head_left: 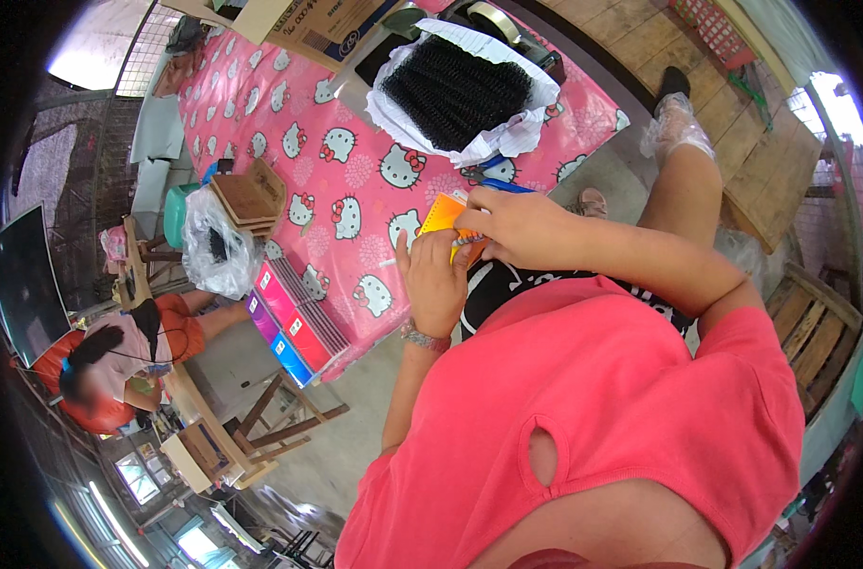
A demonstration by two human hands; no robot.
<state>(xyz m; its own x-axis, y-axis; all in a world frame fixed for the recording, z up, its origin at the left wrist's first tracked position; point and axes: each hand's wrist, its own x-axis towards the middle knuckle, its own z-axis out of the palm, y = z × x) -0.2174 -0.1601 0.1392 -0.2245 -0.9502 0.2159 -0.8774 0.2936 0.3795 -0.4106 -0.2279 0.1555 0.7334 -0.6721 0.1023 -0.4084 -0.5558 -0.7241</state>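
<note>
Both hands meet over a small orange notebook (441, 215), which has a row of small holes along one edge. My left hand (436, 284), with a band round its wrist, grips its near left side. From the right, my right hand (526, 228) pinches the notebook with bent fingers. A short dark striped piece shows between the hands, too small to make out. Just beyond my right hand lies a blue-handled tool (500, 180), partly hidden. Past it, many black spiral coils (455, 90) rest on crumpled white paper (536, 104).
A pink patterned tablecloth (303, 171) covers the table. At its left stand colourful boxed stacks (298, 327), brown boards (251, 197) and a clear plastic bag (221, 251). A cardboard box (303, 28) and a tape roll (493, 21) sit at the back. Another person (137, 351) sits at far left.
</note>
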